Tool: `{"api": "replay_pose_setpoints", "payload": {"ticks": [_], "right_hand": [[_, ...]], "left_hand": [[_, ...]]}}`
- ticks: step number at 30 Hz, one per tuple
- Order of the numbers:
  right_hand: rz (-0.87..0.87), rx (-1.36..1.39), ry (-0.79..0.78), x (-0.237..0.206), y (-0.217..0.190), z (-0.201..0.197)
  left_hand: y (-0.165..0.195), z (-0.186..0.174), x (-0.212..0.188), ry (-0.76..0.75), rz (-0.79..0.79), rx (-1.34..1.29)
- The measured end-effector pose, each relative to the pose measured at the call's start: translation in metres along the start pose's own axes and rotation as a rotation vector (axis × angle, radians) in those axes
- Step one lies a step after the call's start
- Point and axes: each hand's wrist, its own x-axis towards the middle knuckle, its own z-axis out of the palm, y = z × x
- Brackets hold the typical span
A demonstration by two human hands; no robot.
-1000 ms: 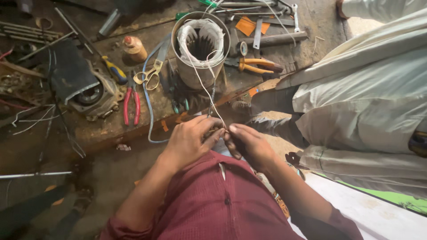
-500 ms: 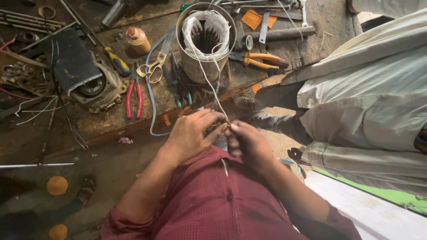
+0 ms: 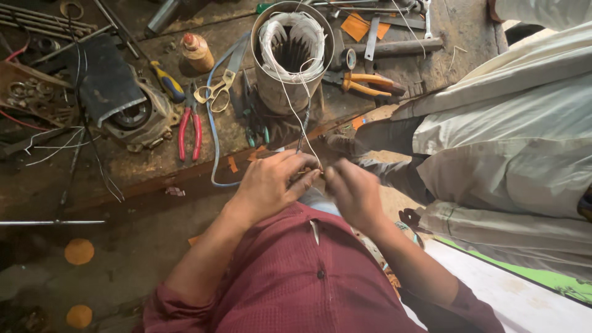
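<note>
Since the earlier frame, both hands have drawn slightly lower. Left hand [image 3: 271, 185] and right hand [image 3: 353, 190] sit close together, pinching a thin white string [image 3: 295, 105] running from the metal cylinder [image 3: 291, 58] on the surface [image 3: 154, 163]. Light, limp and probably slippery, it is best gripped near the fingertips.

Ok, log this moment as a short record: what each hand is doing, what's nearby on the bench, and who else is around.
left hand: fingers pinched on a thin white string, close to the right hand
right hand: blurred, fingertips meet the left hand; grip unclear
string source: runs up to the motor winding, a metal cylinder standing on the workbench
near the cylinder: scissors, red pliers, orange pliers, small bottle
other person: seated on the right in pale clothes
</note>
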Motion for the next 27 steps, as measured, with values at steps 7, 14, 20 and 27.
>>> {"api": "replay_pose_setpoints", "payload": {"ticks": [7, 14, 20, 27], "right_hand": [[0.34, 0.443, -0.137, -0.001, 0.005, -0.01], [-0.442, -0.544, 0.145, 0.003, -0.018, -0.011], [-0.334, -0.387, 0.223, -0.004, -0.018, 0.006], [0.214, 0.347, 0.091, 0.007, -0.024, 0.006]], "left_hand": [[-0.002, 0.0, -0.002, -0.002, -0.026, -0.032], [0.005, 0.0, -0.002, 0.031, -0.057, -0.052], [0.012, 0.008, 0.002, 0.163, -0.096, -0.165], [0.012, -0.003, 0.014, 0.213, -0.017, -0.141]]}}
